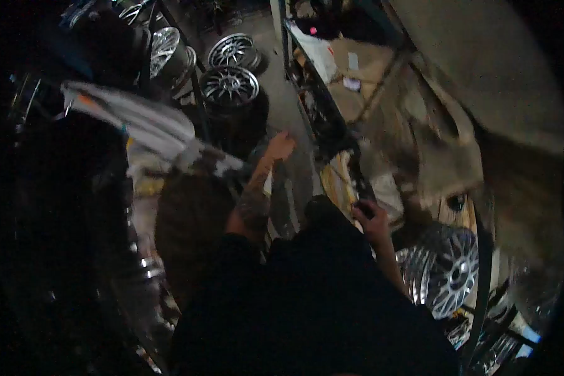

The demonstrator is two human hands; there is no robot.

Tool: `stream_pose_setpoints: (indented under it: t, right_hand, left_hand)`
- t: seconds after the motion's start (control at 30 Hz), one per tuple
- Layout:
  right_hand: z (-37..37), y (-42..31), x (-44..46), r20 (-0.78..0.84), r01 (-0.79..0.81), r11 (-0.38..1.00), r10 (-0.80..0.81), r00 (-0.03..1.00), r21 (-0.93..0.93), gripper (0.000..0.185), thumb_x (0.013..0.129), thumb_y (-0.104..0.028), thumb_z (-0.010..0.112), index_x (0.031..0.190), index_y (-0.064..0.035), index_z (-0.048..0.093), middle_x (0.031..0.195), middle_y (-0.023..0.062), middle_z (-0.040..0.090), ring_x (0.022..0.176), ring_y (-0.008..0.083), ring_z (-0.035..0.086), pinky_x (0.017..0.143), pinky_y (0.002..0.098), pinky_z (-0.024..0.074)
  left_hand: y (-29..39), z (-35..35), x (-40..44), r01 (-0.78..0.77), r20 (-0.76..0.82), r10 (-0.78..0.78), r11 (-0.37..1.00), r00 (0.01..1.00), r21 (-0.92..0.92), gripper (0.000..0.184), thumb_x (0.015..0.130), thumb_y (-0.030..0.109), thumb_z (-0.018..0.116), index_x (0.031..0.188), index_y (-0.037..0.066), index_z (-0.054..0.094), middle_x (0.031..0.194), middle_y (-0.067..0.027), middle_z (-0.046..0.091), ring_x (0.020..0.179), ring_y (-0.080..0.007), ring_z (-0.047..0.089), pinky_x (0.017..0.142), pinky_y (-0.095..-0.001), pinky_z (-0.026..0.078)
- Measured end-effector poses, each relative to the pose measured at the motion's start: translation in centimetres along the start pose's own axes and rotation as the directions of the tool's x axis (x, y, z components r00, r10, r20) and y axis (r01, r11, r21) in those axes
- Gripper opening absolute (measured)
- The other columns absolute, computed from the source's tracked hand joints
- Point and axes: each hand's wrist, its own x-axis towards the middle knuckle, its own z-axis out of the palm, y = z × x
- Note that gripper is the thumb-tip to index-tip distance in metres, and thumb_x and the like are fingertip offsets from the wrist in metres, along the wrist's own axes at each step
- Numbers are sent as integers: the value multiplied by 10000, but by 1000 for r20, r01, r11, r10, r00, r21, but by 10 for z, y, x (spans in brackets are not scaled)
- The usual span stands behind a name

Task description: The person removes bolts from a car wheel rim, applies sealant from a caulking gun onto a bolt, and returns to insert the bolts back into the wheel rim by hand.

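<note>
round silver spoked metal wheels (230, 86) are laid face-up, probably so nothing rolls; can't be told if fingers on the bare left hand (282, 146) or right hand (371, 222) are clenched, too dim

Left forearm (255, 197), tattooed, extends toward the far side; left hand (282, 145) loosely curled. Right forearm (390, 263) reaches forward, at right; right hand (375, 220) nearer, partly curled, grip unclear.

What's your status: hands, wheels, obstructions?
Left hand over the walkway, grip unclear. Right hand beside right-side shelving, grip unclear. Wheel rims ahead, crowding the walkway's left side.
</note>
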Motion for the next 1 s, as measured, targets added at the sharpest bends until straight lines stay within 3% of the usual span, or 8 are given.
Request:
stream_pose_setpoints:
  t: [0.03, 0.17, 0.23, 0.33, 0.43, 0.57, 0.73, 1.0]
  right_hand:
    - [12, -7, 26, 8, 7, 1000, -7, 1000, -20, 322, 828, -207, 750, 1052, 12, 677, 937, 85, 710, 867, 133, 642, 813, 290, 506]
    - [49, -16, 133, 13, -84, 996, 83, 996, 10, 300, 826, -211, 748, 1031, -2, 686, 934, 81, 710, 864, 146, 643, 813, 298, 504]
    - [58, 7, 215, 28, 16, 999, -17, 999, 46, 291, 829, -207, 743, 1027, -1, 686, 934, 80, 709, 867, 152, 643, 814, 301, 502]
    - [83, -52, 328, 107, -21, 1000, 20, 994, 9, 302, 824, -212, 743, 1037, -5, 683, 948, 88, 706, 884, 157, 641, 817, 307, 500]
    - [104, -113, 430, 53, -23, 993, 17, 998, 115, 295, 826, -207, 735, 1037, -9, 679, 959, 90, 702, 890, 157, 641, 819, 307, 498]
    - [95, -165, 532, 37, 75, 994, -79, 996, 80, 266, 842, -171, 722, 1039, -1, 668, 920, 61, 681, 860, 125, 616, 800, 281, 490]
    - [90, -202, 608, 58, 28, 994, -35, 998, 108, 235, 842, -126, 717, 1024, 4, 650, 866, 22, 658, 778, 100, 597, 744, 251, 483]
    - [156, -237, 792, 0, -8, 957, 8, 1000, 291, 237, 852, -92, 702, 1044, 29, 634, 877, 26, 648, 793, 89, 594, 747, 246, 486]
  left_hand:
    - [-22, -14, 40, -13, -89, 18, 998, 996, 60, 352, 898, 248, 619, 1215, 96, 621, 942, -107, 682, 806, -219, 635, 742, -369, 509]
    - [25, -63, 118, -63, 89, 48, 982, 995, 177, 212, 830, 203, 593, 944, 46, 680, 916, -161, 684, 841, -338, 657, 766, -429, 520]
    - [48, -99, 191, 75, 52, -79, 994, 996, 79, 236, 832, 218, 592, 958, 43, 690, 951, -184, 686, 860, -361, 660, 774, -442, 528]
    - [42, -153, 294, -155, -59, 171, 964, 983, 217, 271, 859, 238, 575, 1015, 49, 692, 989, -212, 681, 866, -406, 657, 793, -467, 528]
    - [65, -211, 382, 42, -56, -31, 974, 998, 220, 288, 868, 265, 576, 1016, 47, 692, 955, -227, 677, 863, -423, 651, 805, -478, 523]
    - [102, -284, 489, -61, -131, 102, 956, 986, 288, 265, 859, 259, 574, 987, 65, 703, 912, -211, 683, 861, -423, 648, 795, -489, 517]
    - [136, -389, 573, -112, -194, 165, 961, 967, 255, 266, 838, 237, 569, 993, 65, 701, 945, -205, 685, 908, -402, 648, 799, -461, 518]
    - [78, -536, 795, 4, -157, 63, 919, 986, 394, 317, 819, 234, 560, 1038, 43, 686, 994, -239, 675, 957, -406, 643, 850, -467, 508]
